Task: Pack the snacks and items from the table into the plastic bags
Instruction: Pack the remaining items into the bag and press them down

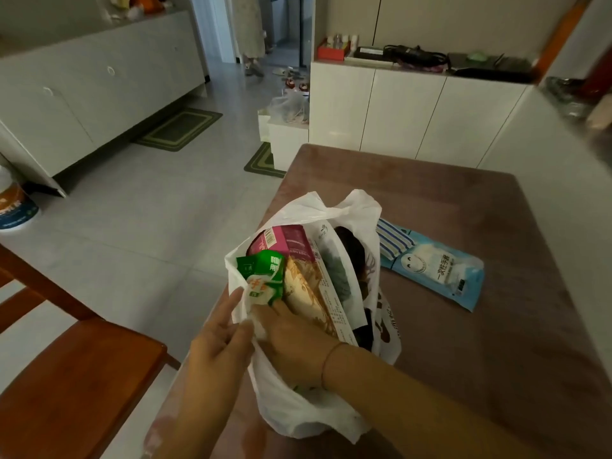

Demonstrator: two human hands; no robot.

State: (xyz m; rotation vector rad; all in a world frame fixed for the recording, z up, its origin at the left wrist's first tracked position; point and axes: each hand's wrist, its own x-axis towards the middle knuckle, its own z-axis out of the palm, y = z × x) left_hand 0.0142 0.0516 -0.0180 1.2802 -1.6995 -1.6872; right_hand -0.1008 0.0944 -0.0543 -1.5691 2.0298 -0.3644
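Note:
A white plastic bag (298,405) stands open on the brown table (496,359) near its left edge. Inside it are a green snack packet (265,273), a pink carton (284,241), a beige printed packet (308,293) and a dark item (354,256). My left hand (218,342) pinches the bag's near rim. My right hand (291,346) reaches into the bag, fingers on the green packet's lower end. A light-blue glove packet (433,263) lies flat on the table to the right of the bag, apart from it.
A wooden chair (66,392) stands at the lower left beside the table. White cabinets (414,111) with clutter on top line the far wall. A white box (284,140) with a clear bag sits on the floor beyond the table. A person stands in the far doorway.

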